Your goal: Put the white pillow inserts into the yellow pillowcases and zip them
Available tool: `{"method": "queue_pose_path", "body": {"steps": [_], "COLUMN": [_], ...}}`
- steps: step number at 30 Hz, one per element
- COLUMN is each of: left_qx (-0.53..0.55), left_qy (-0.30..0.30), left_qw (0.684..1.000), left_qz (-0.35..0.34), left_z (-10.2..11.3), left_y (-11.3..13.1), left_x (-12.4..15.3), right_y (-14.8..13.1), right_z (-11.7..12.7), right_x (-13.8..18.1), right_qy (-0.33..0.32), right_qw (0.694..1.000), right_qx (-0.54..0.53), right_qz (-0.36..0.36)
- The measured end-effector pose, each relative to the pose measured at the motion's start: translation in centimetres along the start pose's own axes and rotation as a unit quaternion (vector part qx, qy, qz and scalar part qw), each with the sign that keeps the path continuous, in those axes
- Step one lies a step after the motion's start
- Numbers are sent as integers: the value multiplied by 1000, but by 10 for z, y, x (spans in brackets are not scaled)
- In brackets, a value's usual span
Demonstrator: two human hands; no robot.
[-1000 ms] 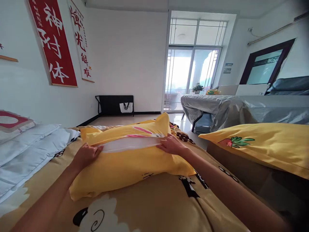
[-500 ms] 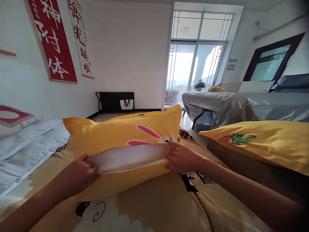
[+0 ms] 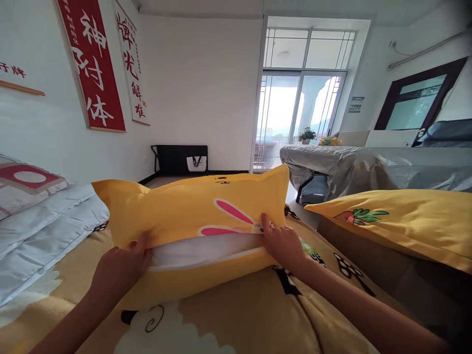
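Observation:
A yellow pillowcase point(image 3: 173, 209) with pink rabbit ears lies across the bed in front of me, plumped out. Its long opening faces me, and the white pillow point(image 3: 210, 250) inside shows through the gap. At the left end of that gap my left hand point(image 3: 123, 265) is closed on the fabric edge. My right hand point(image 3: 282, 242) grips the edge at the other end, thumb on top beside the rabbit's face. The fingertips of both hands are partly hidden by the cloth.
A tan patterned bedspread point(image 3: 243, 319) lies beneath. Another yellow pillow point(image 3: 416, 216) with a carrot print rests at the right. White folded bedding point(image 3: 40, 231) is at the left, under a pink and white cushion point(image 3: 29, 179). A plastic-covered table point(image 3: 332, 160) stands beyond.
Both hands have shifted on the opening's edge; the right thumb now lies higher on the front. The gap looks narrower, and the pillowcase's right corner sits further right. The camera view has tilted slightly.

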State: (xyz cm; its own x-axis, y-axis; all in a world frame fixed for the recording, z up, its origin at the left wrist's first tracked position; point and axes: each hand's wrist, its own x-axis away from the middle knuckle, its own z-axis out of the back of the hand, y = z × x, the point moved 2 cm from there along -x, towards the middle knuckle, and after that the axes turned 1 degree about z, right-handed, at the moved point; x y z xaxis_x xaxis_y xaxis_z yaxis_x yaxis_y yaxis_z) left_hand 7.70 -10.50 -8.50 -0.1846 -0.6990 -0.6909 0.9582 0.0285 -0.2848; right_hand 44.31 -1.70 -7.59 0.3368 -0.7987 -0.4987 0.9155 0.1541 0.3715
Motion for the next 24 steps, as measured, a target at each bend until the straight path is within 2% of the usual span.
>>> {"method": "queue_pose_path", "body": {"steps": [3,6,11,18,20,24], "left_qx": [-155,-183,-147,-31,-6,32], "left_qy": [36,73,125,186,204,221], "left_qw": [986,978,978,982,979,975], "left_qz": [-49,-69,-78,6,2,-9], "left_z": [0,-1,0,-13,-19,-24], "left_y": [-1,-4,-5,-11,-15,-26], "left_x": [-2,1,4,5,10,20], "right_y": [1,2,6,11,12,15], "right_z": [-2,-4,-4,-5,-6,-5], "right_x": [-10,-12,-10,-10,-8,-3], "right_qy": [-13,-16,-10,3,22,49], "right_qw": [1000,1000,999,998,996,979], "right_qx": [-3,-11,-24,-53,-65,-101], "right_qz": [2,20,28,31,62,171]}}
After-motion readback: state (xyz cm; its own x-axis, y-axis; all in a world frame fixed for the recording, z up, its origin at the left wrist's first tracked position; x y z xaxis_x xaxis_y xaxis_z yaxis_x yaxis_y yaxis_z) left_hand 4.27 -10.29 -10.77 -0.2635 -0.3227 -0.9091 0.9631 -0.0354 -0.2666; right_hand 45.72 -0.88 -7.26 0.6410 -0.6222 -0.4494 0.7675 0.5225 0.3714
